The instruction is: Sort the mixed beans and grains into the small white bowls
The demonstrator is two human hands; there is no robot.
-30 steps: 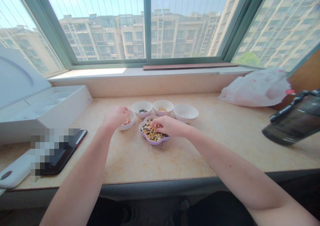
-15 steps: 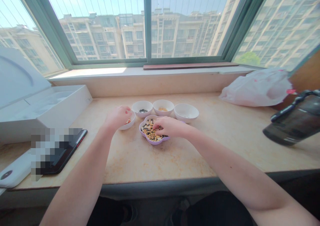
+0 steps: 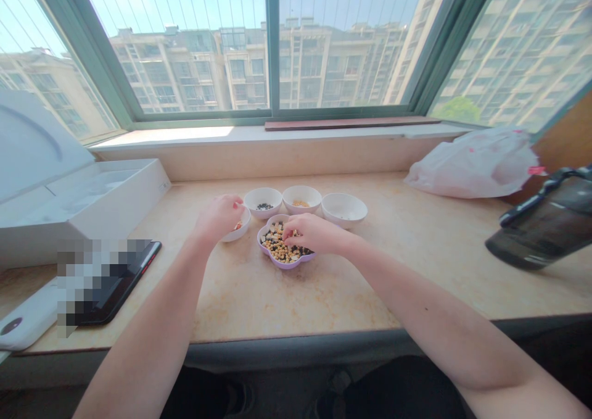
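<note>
Poised with right hand (image 3: 305, 231) over the purple dish (image 3: 287, 265), between front and back edges of the surface (image 3: 277, 311), and left hand (image 3: 221, 214) over a white bowl (image 3: 235, 236), with fingers (image 3: 289, 229) curled narrow, cannot tell if gripping anything.

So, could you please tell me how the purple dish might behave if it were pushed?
The purple dish would probably slide rather than tip, as it looks wide and low. The loose beans inside could shift or spill if jolted, since many lie near its rim.
</note>
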